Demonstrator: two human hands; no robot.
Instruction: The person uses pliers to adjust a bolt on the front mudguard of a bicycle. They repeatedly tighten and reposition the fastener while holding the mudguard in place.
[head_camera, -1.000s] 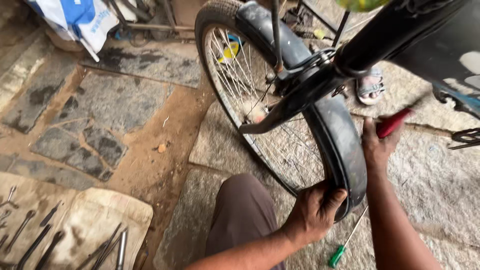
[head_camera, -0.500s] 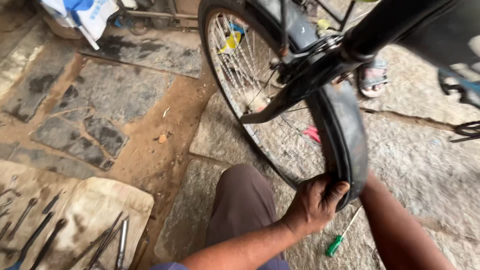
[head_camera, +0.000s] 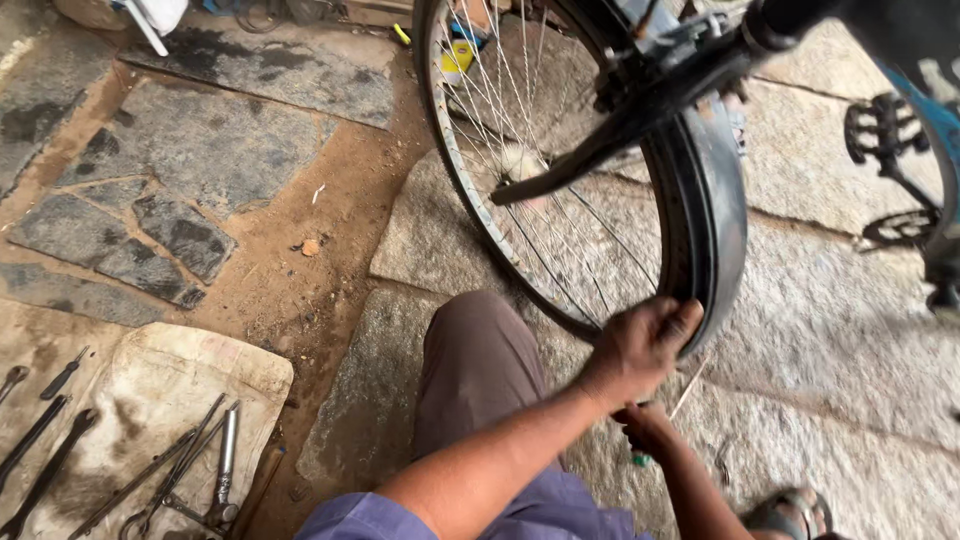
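A bicycle wheel (head_camera: 470, 170) with a silver rim and thin spokes stands upright in front of me, its black tyre (head_camera: 715, 200) loose along the right side. My left hand (head_camera: 640, 350) grips the tyre at the bottom of the wheel, thumb over its edge. My right hand (head_camera: 645, 425) is just below it, near the stone floor, fingers curled around a green-handled screwdriver (head_camera: 688, 388) whose thin shaft sticks out up and to the right. A black frame stay (head_camera: 620, 130) crosses the spokes.
A dirty cloth (head_camera: 170, 420) at lower left carries several spanners and pliers. My knee (head_camera: 480, 370) is bent between cloth and wheel. A pedal and crank (head_camera: 880, 130) hang at the right. My sandalled foot (head_camera: 790, 515) shows at the bottom right.
My right hand has dropped from behind the tyre, where it held a red-handled tool, down to the green screwdriver on the ground. My left hand stays on the tyre's bottom.
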